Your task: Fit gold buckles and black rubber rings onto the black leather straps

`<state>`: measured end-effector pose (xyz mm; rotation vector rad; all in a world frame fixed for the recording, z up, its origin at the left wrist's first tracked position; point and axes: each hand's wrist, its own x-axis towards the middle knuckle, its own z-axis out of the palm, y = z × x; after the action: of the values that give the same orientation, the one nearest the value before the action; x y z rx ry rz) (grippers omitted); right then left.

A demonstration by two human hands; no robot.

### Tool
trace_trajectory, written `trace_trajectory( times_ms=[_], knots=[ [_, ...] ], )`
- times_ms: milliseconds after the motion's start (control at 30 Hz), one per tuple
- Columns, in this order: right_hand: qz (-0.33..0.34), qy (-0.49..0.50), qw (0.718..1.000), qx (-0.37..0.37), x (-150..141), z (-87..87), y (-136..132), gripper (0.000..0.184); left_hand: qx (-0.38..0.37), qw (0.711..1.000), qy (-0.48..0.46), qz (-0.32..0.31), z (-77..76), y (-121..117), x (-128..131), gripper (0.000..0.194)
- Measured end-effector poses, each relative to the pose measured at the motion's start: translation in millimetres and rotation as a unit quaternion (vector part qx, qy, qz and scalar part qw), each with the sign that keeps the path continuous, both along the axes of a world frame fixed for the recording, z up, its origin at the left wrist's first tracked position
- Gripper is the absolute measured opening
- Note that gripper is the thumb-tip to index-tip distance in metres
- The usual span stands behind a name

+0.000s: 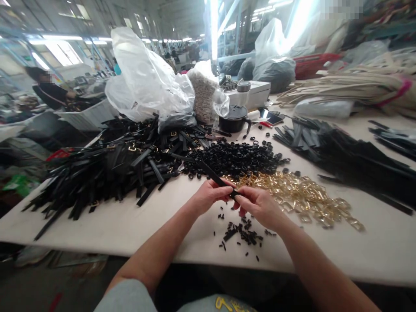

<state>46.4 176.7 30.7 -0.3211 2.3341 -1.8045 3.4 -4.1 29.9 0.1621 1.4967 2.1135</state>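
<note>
Both of my hands grip one black strap (212,174) above the table. Thumb and fingers of my left hand (212,195) close around its middle part. My right hand (255,203) pinches the strap's near end, close to the left fingertips; whether a small part sits there too is hidden. Beyond the hands lies a heap of black strap loops (240,158). A spread of gold buckles (302,195) lies beside my right hand. Small black scraps (245,234) are scattered on the table below the hands.
A big pile of black straps with buckles (110,169) covers the left of the table (182,234). More black straps (351,156) lie at the right. White plastic bags (149,78), a black pot (234,119) and a phone (271,116) stand or lie farther back. Another person (52,93) is at far left.
</note>
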Motion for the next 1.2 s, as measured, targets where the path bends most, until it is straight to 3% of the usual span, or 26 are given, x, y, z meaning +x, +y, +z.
trace_trajectory(
  times_ms=[233,367,467,733,967,1200],
  knots=[
    [-0.014,-0.007,0.998,0.057,10.0,12.4,-6.7,0.017,0.029,0.996,-0.079,0.028,1.2,-4.7,5.3,0.025],
    [-0.063,0.039,0.990,0.119,7.7,9.1,-8.2,0.016,0.021,0.988,-0.145,0.055,-2.9,0.4,3.8,0.010],
    [-0.110,0.063,0.981,0.147,7.2,8.7,-9.1,0.012,0.026,0.985,-0.143,0.091,-4.4,7.0,6.2,0.012],
    [-0.086,-0.008,0.996,-0.013,6.7,6.2,-9.2,0.018,0.043,0.986,-0.086,0.136,-14.2,14.7,10.0,0.040],
    [-0.072,-0.098,0.984,-0.127,7.9,7.5,-8.1,0.020,0.085,0.987,-0.098,0.099,-11.2,19.3,16.4,0.042],
    [-0.056,-0.110,0.979,-0.163,4.1,5.2,-5.2,0.035,0.110,0.988,-0.055,0.091,-21.0,27.0,16.2,0.040]
  ],
)
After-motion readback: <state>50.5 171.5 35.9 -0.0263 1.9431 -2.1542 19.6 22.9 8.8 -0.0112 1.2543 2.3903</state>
